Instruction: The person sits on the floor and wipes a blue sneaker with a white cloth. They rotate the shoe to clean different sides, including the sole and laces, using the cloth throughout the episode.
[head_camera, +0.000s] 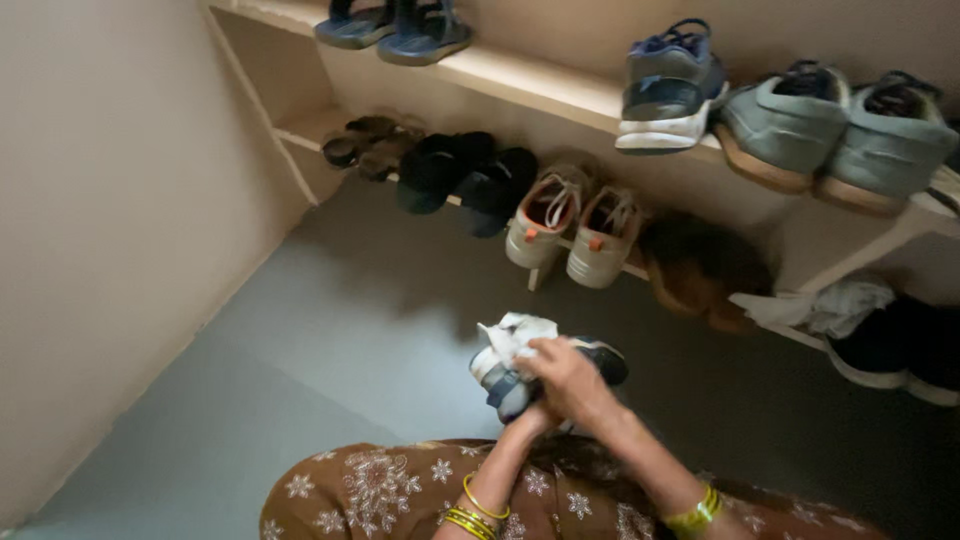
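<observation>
A dark sneaker (520, 385) with a grey and white sole sits low in the middle of the view, just above the person's lap and over the grey floor (330, 330). A white cloth (515, 335) lies crumpled on its upper side. The right hand (565, 378) rests on top of the shoe with its fingers curled down and pressed onto the cloth — the forearm comes in from the lower right, with a yellow bangle at the wrist. The left hand (525, 408) is under the shoe and mostly hidden; it seems to support the shoe from below, but how far its fingers close I cannot tell. Its forearm rises from the bottom edge, also with yellow bangles. Behind the shoe stands a pale shoe rack (540, 80) — on its lower shelf a pair of white sneakers (570, 225), on the upper shelf a blue-grey sneaker (670, 90).
</observation>
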